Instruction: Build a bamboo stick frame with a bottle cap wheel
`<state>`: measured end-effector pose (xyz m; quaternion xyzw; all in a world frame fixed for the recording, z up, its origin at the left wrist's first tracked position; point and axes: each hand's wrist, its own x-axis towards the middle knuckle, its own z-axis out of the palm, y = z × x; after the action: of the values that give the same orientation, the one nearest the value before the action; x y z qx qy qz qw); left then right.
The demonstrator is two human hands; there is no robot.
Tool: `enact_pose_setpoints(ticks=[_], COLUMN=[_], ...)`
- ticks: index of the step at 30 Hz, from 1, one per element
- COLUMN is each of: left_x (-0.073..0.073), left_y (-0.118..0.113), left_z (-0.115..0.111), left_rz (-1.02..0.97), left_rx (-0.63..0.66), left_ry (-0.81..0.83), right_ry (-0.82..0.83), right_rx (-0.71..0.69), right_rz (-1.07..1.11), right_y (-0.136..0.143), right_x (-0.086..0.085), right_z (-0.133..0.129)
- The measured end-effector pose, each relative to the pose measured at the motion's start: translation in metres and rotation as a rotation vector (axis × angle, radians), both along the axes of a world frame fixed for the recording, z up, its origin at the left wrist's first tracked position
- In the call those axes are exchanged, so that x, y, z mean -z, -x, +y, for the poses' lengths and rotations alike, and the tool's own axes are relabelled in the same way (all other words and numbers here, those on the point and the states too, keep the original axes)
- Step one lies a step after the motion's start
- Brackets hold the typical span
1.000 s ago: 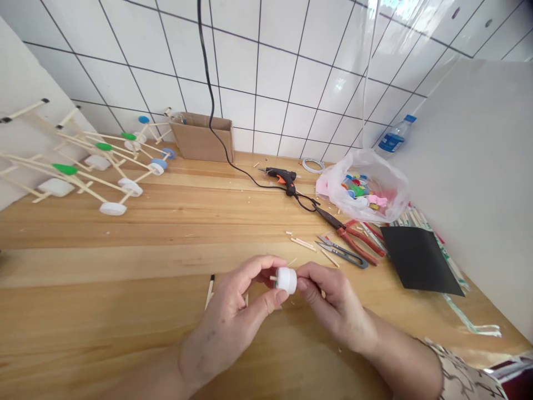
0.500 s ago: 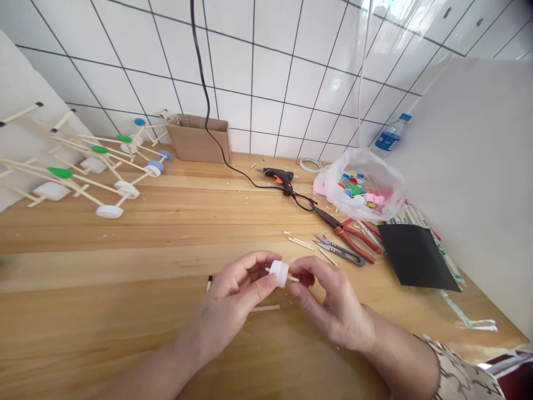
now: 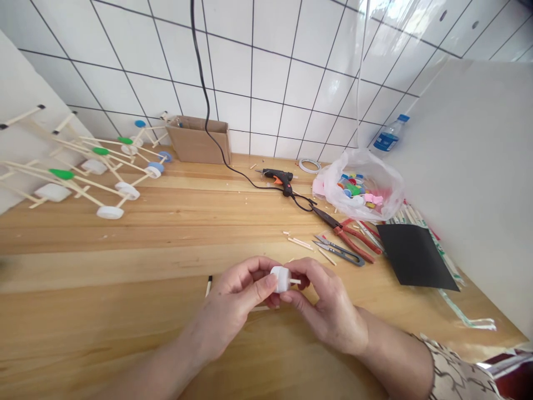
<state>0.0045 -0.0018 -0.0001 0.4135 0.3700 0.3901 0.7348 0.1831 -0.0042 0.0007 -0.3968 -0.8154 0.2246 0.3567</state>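
My left hand [image 3: 244, 294] pinches a white bottle cap [image 3: 280, 279] between thumb and fingers; it may be two caps pressed together. A thin wooden stick [image 3: 295, 281] juts out of its right side. My right hand [image 3: 327, 303] grips the cap's right edge with thumb and forefinger, the stick's free end lying between them. Below the hands, a loose wooden stick [image 3: 261, 308] rests on the table, partly hidden by my left hand. Left of that hand is a black-tipped stick [image 3: 209, 285].
Stick frames with cap wheels [image 3: 110, 212] stand at the left by a cardboard box [image 3: 200, 141]. A glue gun [image 3: 280, 178], pliers [image 3: 345, 230], snips [image 3: 339, 251], a bag of caps [image 3: 377, 205] and a black sheet [image 3: 416, 255] lie beyond and to the right.
My right hand has moved left, its fingers going from the stick to the cap's edge. The cap has turned slightly and sits a little lower in view.
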Motion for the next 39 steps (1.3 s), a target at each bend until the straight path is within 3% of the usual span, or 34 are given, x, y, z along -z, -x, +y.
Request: enact_pose_setpoints(ticks=[5, 11, 15, 23, 31, 39], left_x=[0.002, 0.001, -0.004, 0.0, 0.007, -0.001], left_y=[-0.001, -0.003, -0.003, 0.0, 0.003, 0.003], left_z=[-0.001, 0.0, -0.001, -0.002, -0.004, -0.008], left_rz=[0.025, 0.07, 0.175, 0.25, 0.408, 0.415], left_rx=[-0.005, -0.043, -0.044, -0.001, -0.032, -0.016], left_ry=[-0.005, -0.031, -0.096, -0.165, -0.462, -0.518], right_ry=[0.049, 0.373, 0.466, 0.489, 0.386, 0.358], right_rx=[-0.002, 0.019, 0.027, -0.013, -0.054, -0.146], right_rz=[0.033, 0.112, 0.097, 0.047, -0.014, 0.085], right_y=[0.002, 0.003, 0.003, 0.003, 0.002, 0.003], right_x=[-0.003, -0.01, -0.01, -0.015, -0.01, -0.009], right_z=[0.001, 0.004, 0.005, 0.006, 0.002, -0.002])
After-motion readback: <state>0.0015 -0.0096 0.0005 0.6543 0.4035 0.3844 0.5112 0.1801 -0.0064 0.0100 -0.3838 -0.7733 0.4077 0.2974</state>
